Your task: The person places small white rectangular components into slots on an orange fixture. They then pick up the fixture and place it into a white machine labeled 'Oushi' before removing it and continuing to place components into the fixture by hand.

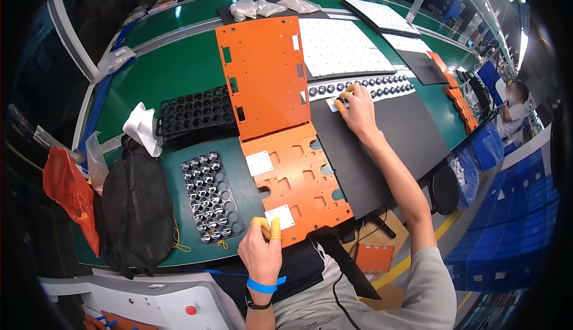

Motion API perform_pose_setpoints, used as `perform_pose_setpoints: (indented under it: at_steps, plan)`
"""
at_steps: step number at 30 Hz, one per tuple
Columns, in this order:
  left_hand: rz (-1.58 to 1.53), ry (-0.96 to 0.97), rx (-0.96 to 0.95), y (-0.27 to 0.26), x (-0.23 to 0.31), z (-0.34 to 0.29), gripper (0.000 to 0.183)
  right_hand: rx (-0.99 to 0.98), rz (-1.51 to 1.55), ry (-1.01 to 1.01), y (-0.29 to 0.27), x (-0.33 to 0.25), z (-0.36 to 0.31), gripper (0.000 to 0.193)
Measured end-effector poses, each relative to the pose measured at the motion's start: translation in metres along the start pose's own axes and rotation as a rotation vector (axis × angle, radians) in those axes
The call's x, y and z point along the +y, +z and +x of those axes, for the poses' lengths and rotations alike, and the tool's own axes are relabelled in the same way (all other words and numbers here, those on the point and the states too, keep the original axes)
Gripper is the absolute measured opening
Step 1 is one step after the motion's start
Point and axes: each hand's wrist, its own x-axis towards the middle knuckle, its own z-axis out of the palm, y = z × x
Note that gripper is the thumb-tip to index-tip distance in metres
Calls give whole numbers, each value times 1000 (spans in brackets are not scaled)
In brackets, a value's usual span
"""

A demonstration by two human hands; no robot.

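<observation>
My left hand [261,257], with yellow finger covers and a blue wrist strap, has its bent thumb and finger closed at the lower left corner of a white square plate [280,216]. That plate lies on the lower orange panel [304,178]; a second white plate [259,163] sits farther up its left side. My right hand [360,113] reaches over the black sheet to a white strip [399,89] bearing rows of round black parts [375,93]. Its covered fingertips are drawn together beside a small white piece [333,104]; what they grip is hidden.
A black tray [234,215] of shiny round parts stands left of the panel, with another black tray [194,115] behind. An orange upper panel [262,73] rises beyond. A black bag [134,201] and a red bag [74,193] lie far left; white dotted sheets [343,45] lie farther back.
</observation>
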Motion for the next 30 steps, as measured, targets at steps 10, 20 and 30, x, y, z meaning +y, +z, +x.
perform_pose_setpoints:
  at_steps: [10, 20, 30]
  plan:
    - [50, -28, -49, -4, 3, 1, 30, 9, -31, -4, 5, 2, 4, 24]
    - [18, -46, -47, -5, 3, 2, 23, 119, 231, -141, -36, -68, -19, 24]
    - [-62, -28, -64, -3, -1, 1, 20, -374, 296, -380, -46, -204, -31, 29]
